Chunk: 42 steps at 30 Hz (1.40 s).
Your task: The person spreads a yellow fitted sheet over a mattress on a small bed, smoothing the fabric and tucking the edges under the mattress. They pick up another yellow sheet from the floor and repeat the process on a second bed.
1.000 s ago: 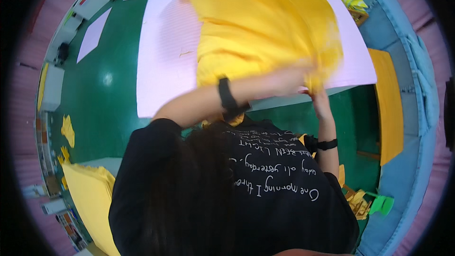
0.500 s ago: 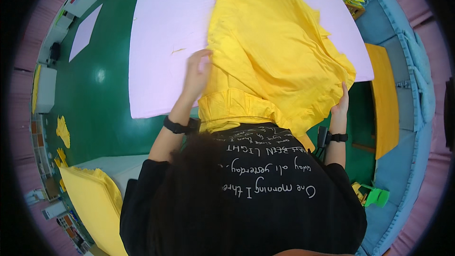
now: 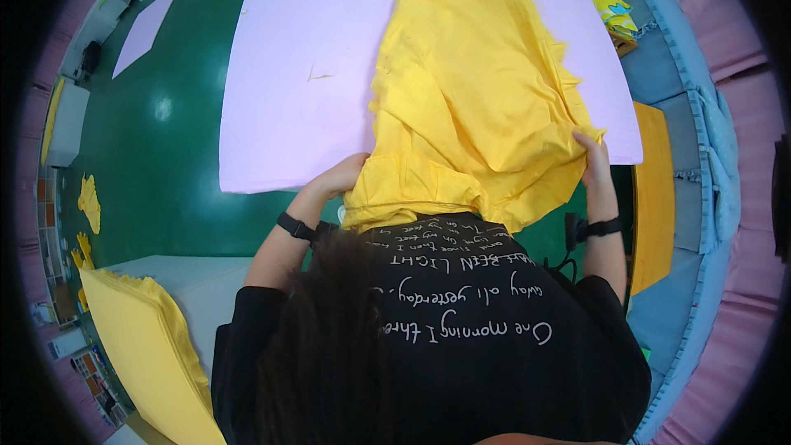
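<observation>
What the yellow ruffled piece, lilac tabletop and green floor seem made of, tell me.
Yellow ruffled piece: matte fabric, perhaps cotton, from its soft creases and gathered frill. Lilac tabletop: dull, flat and even; laminate or a stretched cover, I cannot tell which. Green floor: glossy, probably paint or resin, since it mirrors a bright spot of light.

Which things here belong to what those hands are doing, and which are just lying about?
Seemingly in the job:
ruffled yellow cloth, left hand and right hand at its edges
pale lilac flat work surface beneath

Seemingly lying about:
small yellow fabric piece on green floor
patterned yellow fabric bundle
</observation>
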Each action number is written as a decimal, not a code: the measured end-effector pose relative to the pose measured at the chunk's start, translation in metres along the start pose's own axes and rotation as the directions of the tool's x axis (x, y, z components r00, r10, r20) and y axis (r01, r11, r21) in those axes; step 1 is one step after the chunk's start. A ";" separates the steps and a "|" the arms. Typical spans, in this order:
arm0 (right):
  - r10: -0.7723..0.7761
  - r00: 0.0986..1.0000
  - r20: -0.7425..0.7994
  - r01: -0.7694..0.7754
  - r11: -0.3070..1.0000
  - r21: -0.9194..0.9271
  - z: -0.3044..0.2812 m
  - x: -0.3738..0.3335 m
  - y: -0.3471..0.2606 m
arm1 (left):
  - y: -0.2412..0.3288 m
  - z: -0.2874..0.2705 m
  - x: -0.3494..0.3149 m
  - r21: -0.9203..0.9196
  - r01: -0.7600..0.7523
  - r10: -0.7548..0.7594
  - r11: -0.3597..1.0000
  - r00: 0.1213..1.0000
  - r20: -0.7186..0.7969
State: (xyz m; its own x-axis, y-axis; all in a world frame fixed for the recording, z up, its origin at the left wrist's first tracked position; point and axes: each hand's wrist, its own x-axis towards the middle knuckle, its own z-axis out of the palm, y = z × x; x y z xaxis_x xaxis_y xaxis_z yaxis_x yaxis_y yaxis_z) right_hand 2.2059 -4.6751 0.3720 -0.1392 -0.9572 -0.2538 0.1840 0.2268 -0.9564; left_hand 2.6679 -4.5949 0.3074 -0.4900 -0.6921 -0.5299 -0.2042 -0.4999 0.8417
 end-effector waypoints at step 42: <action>-0.696 0.670 -0.260 0.624 0.717 -0.312 -0.202 0.125 -0.299 | 0.154 -0.359 -0.367 0.414 -0.676 0.634 0.609 0.101 -0.767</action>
State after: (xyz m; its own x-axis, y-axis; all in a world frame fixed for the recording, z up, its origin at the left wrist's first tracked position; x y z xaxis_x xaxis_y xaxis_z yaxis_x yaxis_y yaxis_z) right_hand 1.9373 -4.8263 0.5974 -0.4739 -0.7522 0.4578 -0.2581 -0.3784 -0.8889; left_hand 3.1208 -4.6045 0.5941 0.4713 -0.7858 0.4005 -0.1443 0.3793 0.9140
